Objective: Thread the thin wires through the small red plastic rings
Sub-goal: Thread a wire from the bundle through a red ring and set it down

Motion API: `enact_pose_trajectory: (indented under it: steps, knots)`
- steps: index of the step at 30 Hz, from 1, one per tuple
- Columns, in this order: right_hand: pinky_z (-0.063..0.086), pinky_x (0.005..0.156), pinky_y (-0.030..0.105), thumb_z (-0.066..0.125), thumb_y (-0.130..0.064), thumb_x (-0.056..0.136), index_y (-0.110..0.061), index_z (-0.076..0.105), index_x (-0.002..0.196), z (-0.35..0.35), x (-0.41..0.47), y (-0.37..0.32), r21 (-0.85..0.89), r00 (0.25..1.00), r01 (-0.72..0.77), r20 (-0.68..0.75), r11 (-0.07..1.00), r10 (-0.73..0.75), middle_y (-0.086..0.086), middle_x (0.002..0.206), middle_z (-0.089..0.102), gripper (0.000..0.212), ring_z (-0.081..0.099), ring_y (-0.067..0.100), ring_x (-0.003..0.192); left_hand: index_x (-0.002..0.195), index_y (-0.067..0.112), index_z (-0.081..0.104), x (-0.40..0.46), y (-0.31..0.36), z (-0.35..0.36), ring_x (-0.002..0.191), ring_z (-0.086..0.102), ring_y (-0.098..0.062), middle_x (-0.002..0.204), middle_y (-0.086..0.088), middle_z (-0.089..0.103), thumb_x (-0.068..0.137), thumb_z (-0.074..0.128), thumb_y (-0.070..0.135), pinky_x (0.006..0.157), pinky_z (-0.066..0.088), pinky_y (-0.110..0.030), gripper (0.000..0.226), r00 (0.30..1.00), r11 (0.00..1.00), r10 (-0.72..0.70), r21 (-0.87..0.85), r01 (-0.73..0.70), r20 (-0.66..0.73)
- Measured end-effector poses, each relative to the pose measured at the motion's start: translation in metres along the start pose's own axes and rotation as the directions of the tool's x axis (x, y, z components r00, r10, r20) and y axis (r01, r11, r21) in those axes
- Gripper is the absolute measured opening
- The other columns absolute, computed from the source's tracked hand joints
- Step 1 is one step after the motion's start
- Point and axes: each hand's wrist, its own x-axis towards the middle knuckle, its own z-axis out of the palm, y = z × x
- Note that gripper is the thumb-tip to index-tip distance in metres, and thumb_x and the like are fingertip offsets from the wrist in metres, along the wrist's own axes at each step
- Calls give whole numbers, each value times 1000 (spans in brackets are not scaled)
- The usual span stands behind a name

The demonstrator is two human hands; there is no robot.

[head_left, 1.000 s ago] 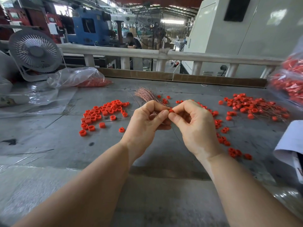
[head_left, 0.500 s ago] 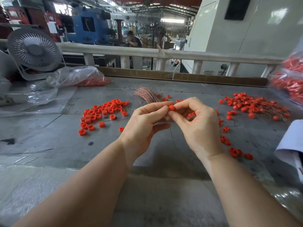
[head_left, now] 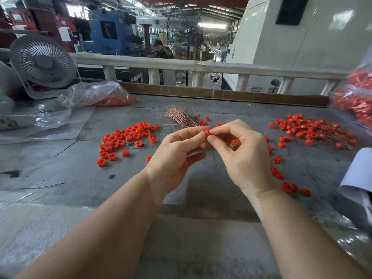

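Observation:
Over the middle of the grey table [head_left: 84,178], my left hand [head_left: 177,154] and my right hand [head_left: 241,156] meet at one small red ring [head_left: 207,133]. Both pinch it between thumb and forefinger. A thin wire [head_left: 218,172] hangs from the ring down between my wrists. A bundle of copper-coloured wires [head_left: 181,117] lies just behind my hands. Loose red rings [head_left: 124,139] are heaped to the left. Rings with wires through them [head_left: 314,131] lie in a pile to the right.
Scattered red rings [head_left: 281,178] trail down the right side. A clear bag of rings [head_left: 100,95] and a white fan [head_left: 41,63] stand at the back left. Another bag of red parts [head_left: 356,97] hangs at the right edge. White paper [head_left: 360,178] lies at the right.
My hands have risen slightly and their fingers have opened out. The ring now shows plainly between the fingertips, and my right hand's lower fingers have spread.

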Motion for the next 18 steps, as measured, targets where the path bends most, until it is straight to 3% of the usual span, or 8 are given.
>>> enact_pose_trajectory:
  steps: [8, 18]
  knots:
    - [38, 65, 4, 67, -7, 81, -21, 67, 85, -2, 1, -1, 5, 999, -45, -25, 999, 45, -1, 79, 65, 15, 57, 5, 73, 90, 18, 71, 0, -1, 1, 65, 60, -2, 76, 7, 70, 90, 52, 12, 68, 43, -22, 20, 1000, 1000, -14, 4, 14, 2]
    - [39, 67, 5, 66, -5, 82, -11, 70, 83, -3, 2, -2, 2, 1000, -29, 4, 1000, 29, -3, 79, 63, 7, 57, 6, 75, 81, 20, 74, -2, 0, 1, 61, 58, -2, 71, 6, 68, 82, 60, 17, 68, 40, -23, 13, 999, 999, 27, 45, -25, -41]
